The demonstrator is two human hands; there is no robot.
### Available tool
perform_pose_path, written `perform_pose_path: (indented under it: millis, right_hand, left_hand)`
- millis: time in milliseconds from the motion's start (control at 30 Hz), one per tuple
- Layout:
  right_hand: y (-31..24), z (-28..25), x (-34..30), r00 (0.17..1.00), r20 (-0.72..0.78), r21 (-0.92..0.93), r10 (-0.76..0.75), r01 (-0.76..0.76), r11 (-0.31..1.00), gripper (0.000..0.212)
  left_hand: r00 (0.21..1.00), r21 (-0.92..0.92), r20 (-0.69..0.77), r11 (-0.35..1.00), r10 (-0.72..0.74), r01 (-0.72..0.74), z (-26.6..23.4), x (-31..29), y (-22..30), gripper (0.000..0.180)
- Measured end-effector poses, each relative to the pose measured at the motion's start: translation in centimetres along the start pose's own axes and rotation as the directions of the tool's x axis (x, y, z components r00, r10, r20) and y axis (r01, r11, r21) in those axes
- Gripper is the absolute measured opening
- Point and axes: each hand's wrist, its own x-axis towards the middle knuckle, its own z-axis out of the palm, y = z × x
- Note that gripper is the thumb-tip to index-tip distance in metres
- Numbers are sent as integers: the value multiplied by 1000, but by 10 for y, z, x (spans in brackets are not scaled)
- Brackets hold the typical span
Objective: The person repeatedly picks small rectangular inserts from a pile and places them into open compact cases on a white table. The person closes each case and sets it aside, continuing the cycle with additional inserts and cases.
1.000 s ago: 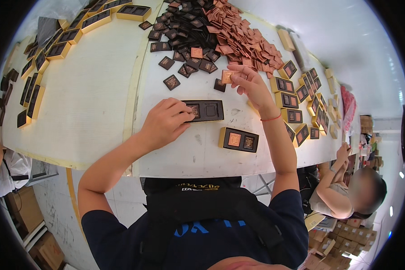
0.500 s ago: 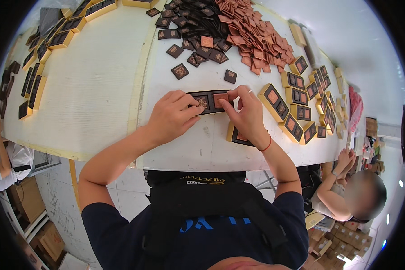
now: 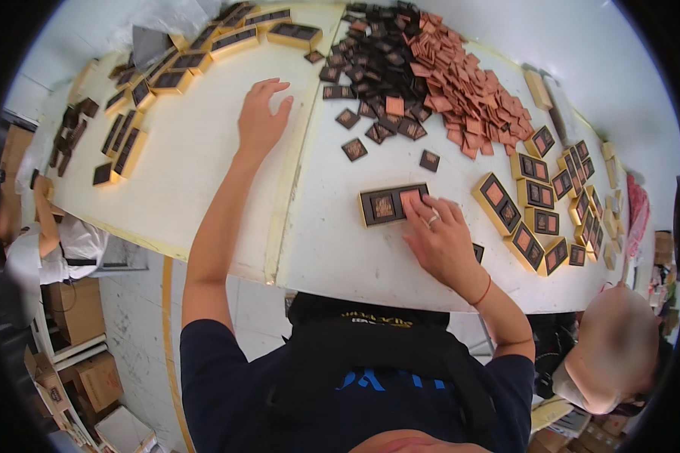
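My right hand point(image 3: 440, 235) is at the right end of a gold-sided box point(image 3: 368, 211) on the white table, its bent fingers close together. The fingertips lie on a reddish-brown square tile point(image 3: 410, 198) in the box's dark insert and partly cover it. Beside that tile sits a dark embossed square tile point(image 3: 384, 206). My left hand point(image 3: 264, 117) hovers over the left part of the table, fingers stretched out, holding nothing. Another box point(image 3: 478, 252) is mostly hidden behind my right wrist.
Heaps of dark tiles point(image 3: 370, 60) and reddish-brown tiles point(image 3: 480, 98) cover the far middle. Filled gold boxes point(image 3: 538, 195) cluster at the right; more boxes point(image 3: 234, 43) line the far left. A co-worker point(image 3: 619, 340) sits at the right; another person's arm point(image 3: 47, 226) shows at the left.
My left hand has let go of the box and moved far left, opening out. The box now lies flat with its gold side showing; my right hand stays at its right end. The view has shifted.
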Motion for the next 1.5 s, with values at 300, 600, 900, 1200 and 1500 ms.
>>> perform_pose_path:
  millis: [300,600,900,1200,1500]
  right_hand:
    - [18,1,29,995,-2,233,-97,95,968,50]
    - [116,35,70,968,154,259,199,-234,937,22]
    - [68,16,57,984,-37,528,175,-130,839,20]
    - [38,-10,63,911,81,837,405,-283,469,16]
    - [3,8,110,965,-131,765,227,-48,643,13]
  left_hand:
    - [953,588,302,790,-16,-173,39,125,-122,64]
    - [934,399,48,850,354,-343,-15,24,-25,27]
    - [889,554,439,739,133,-384,17,168,-68,99]
    - [846,580,533,734,-16,-352,45,182,-42,77]
    - [892,359,440,931,-107,-66,-62,12,-25,74]
